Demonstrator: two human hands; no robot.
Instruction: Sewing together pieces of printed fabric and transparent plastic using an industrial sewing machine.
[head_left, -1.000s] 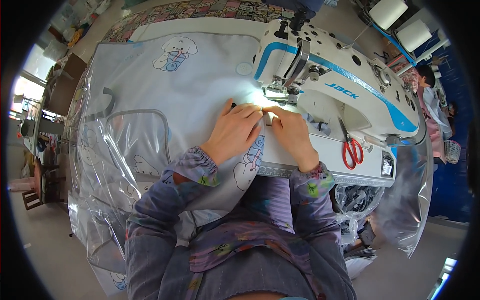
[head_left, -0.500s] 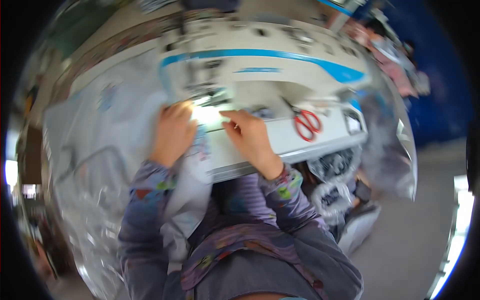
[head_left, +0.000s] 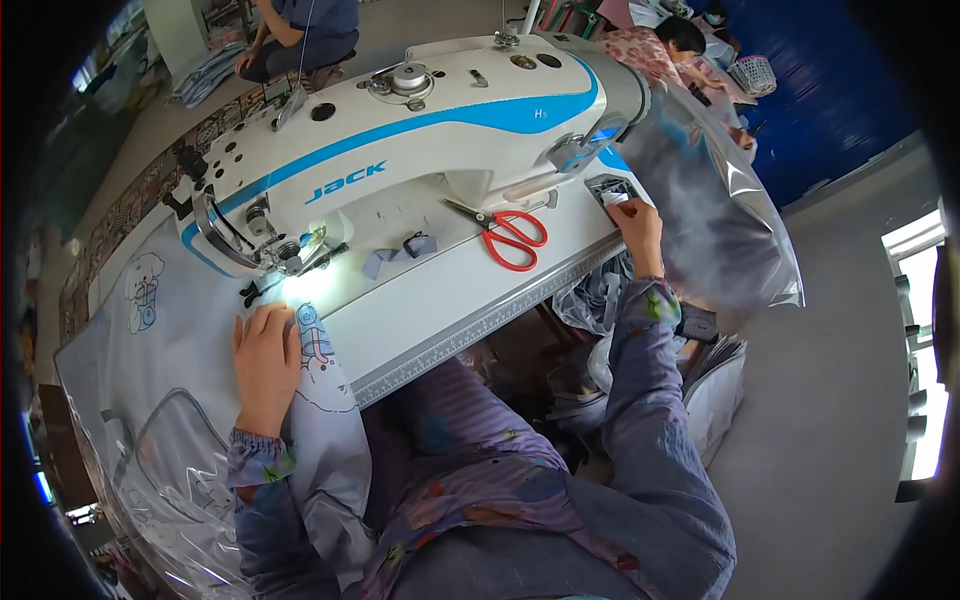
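Grey fabric (head_left: 195,335) lies at 9 o'clock, left hand (head_left: 267,368) atop, grip unclasped. Right hand (head_left: 642,235) has shifted to dark-framed inset (head_left: 608,186), 2 o'clock; grip unclear. Fabric presumably steadied one-handed now.

Widest way through: the white tabletop (head_left: 400,330) between the hands.
From the left hand (head_left: 265,365) on the grey fabric (head_left: 325,460) to the right hand (head_left: 640,230) at the tabletop's right end, a hand could pass low along the ruler strip (head_left: 480,325). Further in, the red-handled scissors (head_left: 487,220) and a grey scrap (head_left: 420,245) lie in the way; the long sewing machine (head_left: 400,150) bars the path behind them.
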